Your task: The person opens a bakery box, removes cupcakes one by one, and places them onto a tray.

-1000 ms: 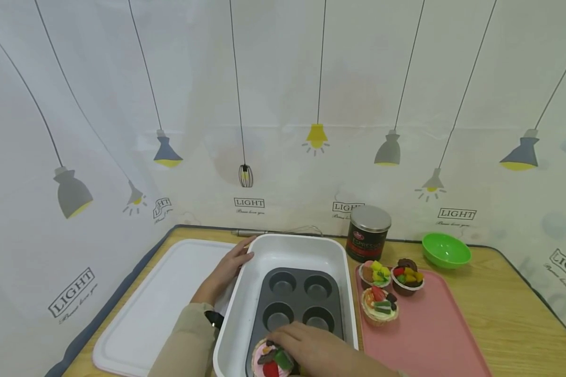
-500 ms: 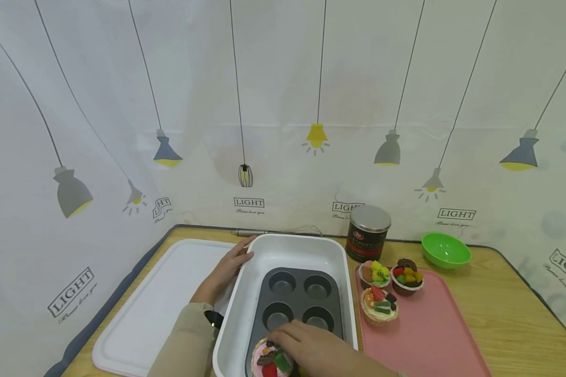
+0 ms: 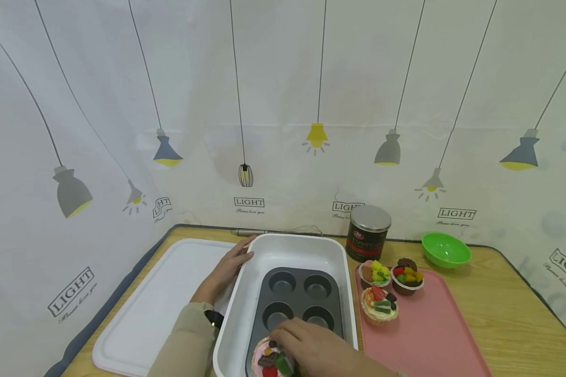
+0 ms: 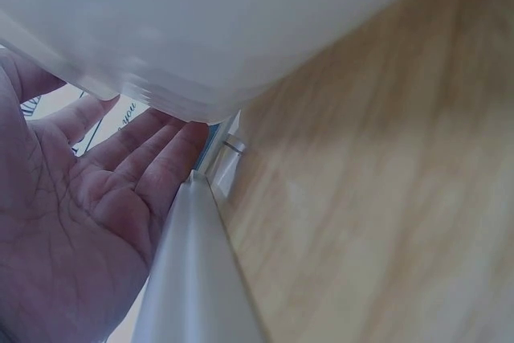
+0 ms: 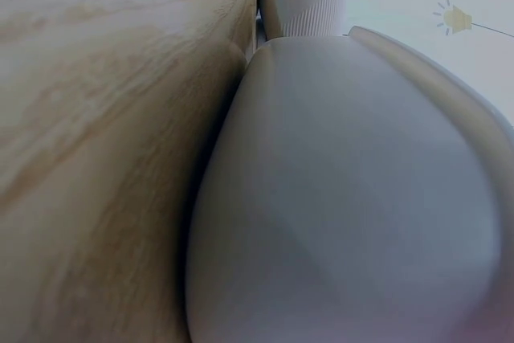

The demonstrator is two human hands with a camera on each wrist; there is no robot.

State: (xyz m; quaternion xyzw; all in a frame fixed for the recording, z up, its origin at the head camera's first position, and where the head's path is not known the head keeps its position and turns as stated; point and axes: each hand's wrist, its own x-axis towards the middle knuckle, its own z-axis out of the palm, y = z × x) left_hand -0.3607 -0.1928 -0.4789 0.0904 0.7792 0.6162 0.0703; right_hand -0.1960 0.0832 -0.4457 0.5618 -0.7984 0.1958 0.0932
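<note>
In the head view, my left hand (image 3: 228, 269) rests against the left side of a deep white rectangular tub (image 3: 299, 245); the left wrist view shows its fingers (image 4: 128, 150) almost straight along the outer wall. Inside the tub lies a dark grey muffin pan (image 3: 298, 296) with round cups. My right hand (image 3: 311, 345) is over the near part of the pan, its curled fingers gripping the right side of a cupcake (image 3: 267, 358) with pink cream, strawberry and a green fruit piece. The thumb and the cupcake's lower part are hidden. In the right wrist view, the tub wall (image 5: 345, 190) hides the hand.
On the right lies a pink tray (image 3: 429, 319) with three fruit-topped cupcakes (image 3: 379, 305). Behind it stand an espresso tin (image 3: 369, 233) and a green bowl (image 3: 446, 250). A white board (image 3: 155, 303) lies left, and a whisk (image 3: 252, 232) behind the tub.
The pink-creamed cupcake turns and shifts slightly under my right fingers, which move a little to the right. My left hand and the tub stay put.
</note>
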